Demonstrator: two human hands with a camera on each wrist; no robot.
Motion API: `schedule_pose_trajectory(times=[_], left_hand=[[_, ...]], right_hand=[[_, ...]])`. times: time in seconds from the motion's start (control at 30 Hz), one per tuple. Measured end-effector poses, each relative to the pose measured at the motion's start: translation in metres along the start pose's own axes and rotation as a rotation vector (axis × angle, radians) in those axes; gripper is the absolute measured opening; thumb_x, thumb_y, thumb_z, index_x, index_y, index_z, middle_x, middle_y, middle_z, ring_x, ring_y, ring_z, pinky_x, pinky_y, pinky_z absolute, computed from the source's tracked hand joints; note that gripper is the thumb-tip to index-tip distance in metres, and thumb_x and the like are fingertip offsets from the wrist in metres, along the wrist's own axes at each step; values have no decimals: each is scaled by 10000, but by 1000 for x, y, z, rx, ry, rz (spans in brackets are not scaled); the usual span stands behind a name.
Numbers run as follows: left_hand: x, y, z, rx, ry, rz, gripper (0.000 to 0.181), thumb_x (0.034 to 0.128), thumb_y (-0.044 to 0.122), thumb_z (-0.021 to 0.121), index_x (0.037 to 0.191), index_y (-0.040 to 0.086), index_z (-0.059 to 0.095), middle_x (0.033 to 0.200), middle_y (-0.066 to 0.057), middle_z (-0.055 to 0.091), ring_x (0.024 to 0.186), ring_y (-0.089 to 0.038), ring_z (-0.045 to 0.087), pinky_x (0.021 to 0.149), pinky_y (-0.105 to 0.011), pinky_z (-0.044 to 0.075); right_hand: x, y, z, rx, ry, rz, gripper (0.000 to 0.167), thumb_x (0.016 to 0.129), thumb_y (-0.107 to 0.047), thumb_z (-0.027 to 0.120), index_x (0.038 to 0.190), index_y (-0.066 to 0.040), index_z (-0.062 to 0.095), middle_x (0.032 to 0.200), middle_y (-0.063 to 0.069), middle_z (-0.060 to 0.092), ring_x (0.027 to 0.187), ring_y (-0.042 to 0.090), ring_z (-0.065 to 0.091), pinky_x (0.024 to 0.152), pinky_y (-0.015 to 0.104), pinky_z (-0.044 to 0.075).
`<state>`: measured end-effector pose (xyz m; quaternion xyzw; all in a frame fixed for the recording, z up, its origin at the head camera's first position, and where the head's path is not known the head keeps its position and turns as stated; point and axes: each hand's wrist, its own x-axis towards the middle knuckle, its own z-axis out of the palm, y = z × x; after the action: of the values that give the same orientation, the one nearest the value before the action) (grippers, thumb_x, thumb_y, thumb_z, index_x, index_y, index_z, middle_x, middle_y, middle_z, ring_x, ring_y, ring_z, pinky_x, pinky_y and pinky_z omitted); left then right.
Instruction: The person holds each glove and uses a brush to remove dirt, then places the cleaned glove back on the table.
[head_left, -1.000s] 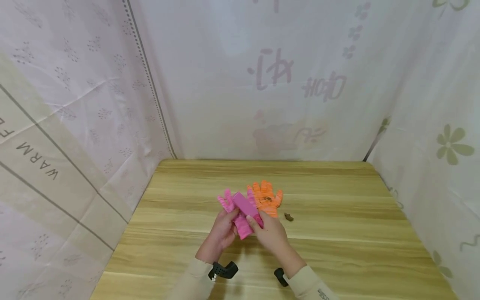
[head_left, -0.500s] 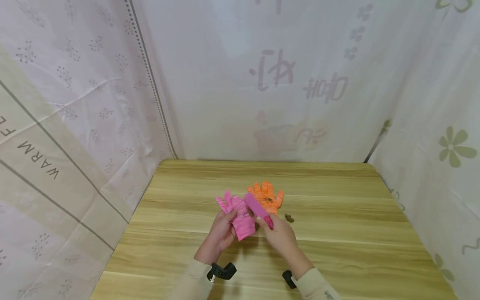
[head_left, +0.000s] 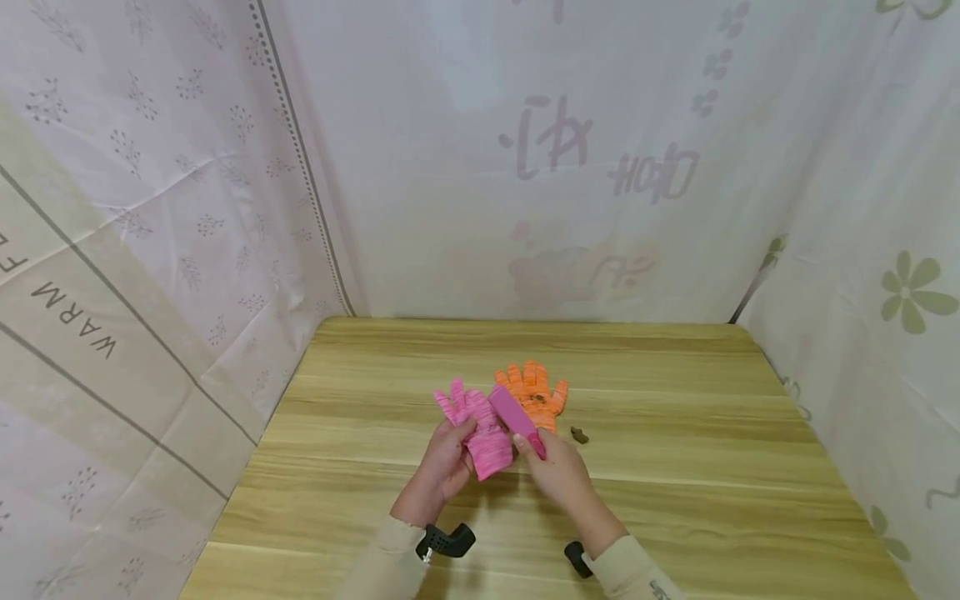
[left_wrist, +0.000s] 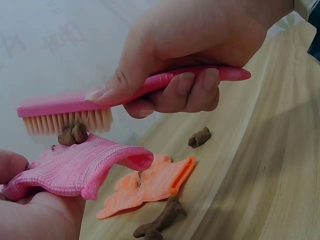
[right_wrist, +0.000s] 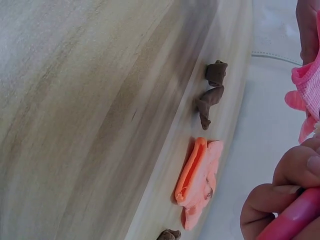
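My left hand (head_left: 444, 463) grips a knitted pink glove (head_left: 491, 454), thumb on top, raised above the table. In my right hand (head_left: 561, 473) is a pink scrubbing brush (head_left: 513, 408), held by its handle. The left wrist view shows its pale bristles (left_wrist: 65, 122) facing down against a brown, clay-like lump (left_wrist: 73, 134) on the glove. Beyond the hands an orange glove (head_left: 534, 396) lies flat with brown smears on its palm. The right wrist view catches only the brush handle (right_wrist: 295, 215) and part of the pink glove (right_wrist: 311, 92).
A brown lump (head_left: 579, 435) lies on the wooden table (head_left: 675, 500) right of the orange glove. More brown pieces (right_wrist: 210, 100) show near that glove in the right wrist view. Printed cloth (head_left: 420, 167) hangs behind and on both sides of the table.
The brush and right hand have shifted right from over the middle of the pink glove to its right edge. The left hand has stayed almost in place, and the last half second shows little movement.
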<state>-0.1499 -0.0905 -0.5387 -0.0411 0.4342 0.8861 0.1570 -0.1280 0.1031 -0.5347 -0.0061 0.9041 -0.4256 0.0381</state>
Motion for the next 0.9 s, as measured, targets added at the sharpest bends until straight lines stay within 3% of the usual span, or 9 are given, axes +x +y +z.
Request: schedule_pose_trajectory(times=[0.47,0.7,0.9], left_hand=[[-2,2,-6,-17,19,-14,450,1077,86,405,1503,41,269,1314,-85,590,1201,-179,631,1033,-358,527],[-3,3,-2,-6,-11,-30,452,1064,86,432,1487,45,275,1240,-39,621,1174,-157,642,1018,-359,537],[-3,5,-1,9,3,-34,452,1056,83,448,1481,46,300,1204,-9,624,1144,-130,643,992,-330,548]], right_hand=[[-3,3,-13,53,16,62,482,1006,-571,521,865,-113,563,649,1,426,566,138,375,509,256,320],[-1,-3,-12,67,-10,-1,494,1001,-586,517,873,-113,588,665,4,452,587,145,403,530,273,351],[-2,2,-10,56,-10,23,449,1007,-525,552,801,-126,545,639,-11,407,565,133,359,519,260,323]])
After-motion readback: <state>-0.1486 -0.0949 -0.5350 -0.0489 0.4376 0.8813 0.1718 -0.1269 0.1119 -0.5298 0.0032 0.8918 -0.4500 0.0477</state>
